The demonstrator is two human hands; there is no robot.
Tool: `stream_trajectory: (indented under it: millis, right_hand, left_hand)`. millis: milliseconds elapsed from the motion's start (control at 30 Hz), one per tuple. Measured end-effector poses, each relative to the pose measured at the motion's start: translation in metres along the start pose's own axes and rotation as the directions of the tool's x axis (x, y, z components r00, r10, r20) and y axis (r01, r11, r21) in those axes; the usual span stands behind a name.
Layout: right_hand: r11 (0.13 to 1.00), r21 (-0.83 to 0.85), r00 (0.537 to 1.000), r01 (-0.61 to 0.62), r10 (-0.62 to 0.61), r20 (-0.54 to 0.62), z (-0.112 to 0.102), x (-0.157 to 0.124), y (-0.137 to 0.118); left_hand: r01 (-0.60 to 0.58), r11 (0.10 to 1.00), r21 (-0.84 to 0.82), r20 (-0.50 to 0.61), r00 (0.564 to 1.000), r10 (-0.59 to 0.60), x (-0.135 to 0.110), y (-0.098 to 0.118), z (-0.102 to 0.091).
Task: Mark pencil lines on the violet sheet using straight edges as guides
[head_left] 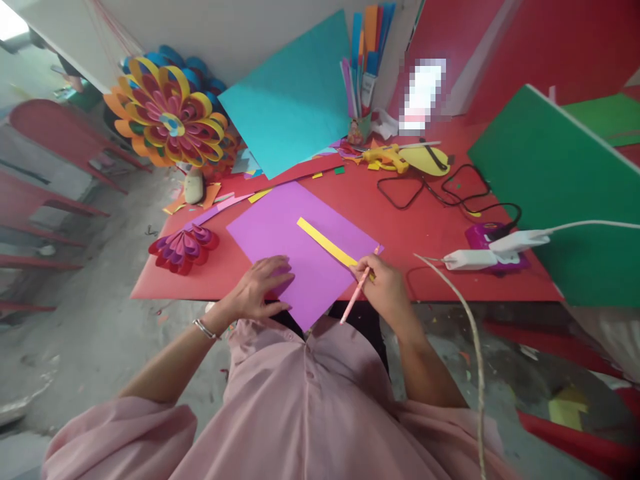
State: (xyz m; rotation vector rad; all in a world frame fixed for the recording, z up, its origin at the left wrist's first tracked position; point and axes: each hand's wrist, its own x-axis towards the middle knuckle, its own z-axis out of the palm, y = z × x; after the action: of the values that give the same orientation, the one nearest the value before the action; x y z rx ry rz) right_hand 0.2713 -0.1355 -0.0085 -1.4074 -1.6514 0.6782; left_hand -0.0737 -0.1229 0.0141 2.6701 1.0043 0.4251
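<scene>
A purple sheet of paper (280,233) lies at an angle on the red table, one corner hanging past the front edge. My left hand (263,287) rests on its lower left edge, fingers apart and holding nothing. At the sheet's right side, my right hand (383,287) is closed round a pink patterned pencil (354,300), which slants down toward my body. Its thumb and fingers also pinch the near end of a yellow paper strip (325,241), which lies diagonally over the purple sheet. The fingertips under that hand are partly hidden.
A large paper-loop flower (173,123) and a smaller purple-red one (185,248) stand at left. Turquoise card (295,93) leans behind. A yellow glue gun (387,158), black cable and purple power strip (500,257) with white plugs lie right, beside green board (560,200).
</scene>
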Motion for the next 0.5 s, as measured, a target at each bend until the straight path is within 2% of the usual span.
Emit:
stream_trajectory:
  millis: [67, 133, 267, 367, 500]
  right_hand:
    - [1.0, 0.012, 1.0, -0.018, 0.018, -0.001, 0.002, 0.003, 0.001]
    - [0.999, 0.025, 0.999, -0.041, 0.041, 0.003, 0.006, 0.008, 0.001]
    - [0.996, 0.04, 0.997, -0.074, 0.074, 0.008, 0.012, 0.024, -0.002]
    - [0.995, 0.054, 0.996, -0.082, 0.08, 0.044, 0.015, 0.038, -0.002]
    - [0.992, -0.044, 0.981, -0.115, 0.12, 0.152, 0.014, 0.041, -0.003]
  left_hand:
    - [-0.04, 0.998, 0.046, 0.042, 0.998, 0.039, -0.007, 0.013, 0.011]
    - [0.003, 0.994, 0.111, 0.044, 0.999, -0.008, -0.001, 0.028, 0.026]
    - [0.081, 0.984, 0.159, 0.046, 0.995, -0.089, 0.037, 0.053, 0.052]
    - [0.121, 0.987, 0.104, -0.057, 0.992, -0.116, 0.061, 0.061, 0.06]
    - [0.19, 0.978, 0.084, -0.214, 0.962, -0.168, 0.065, 0.052, 0.052]
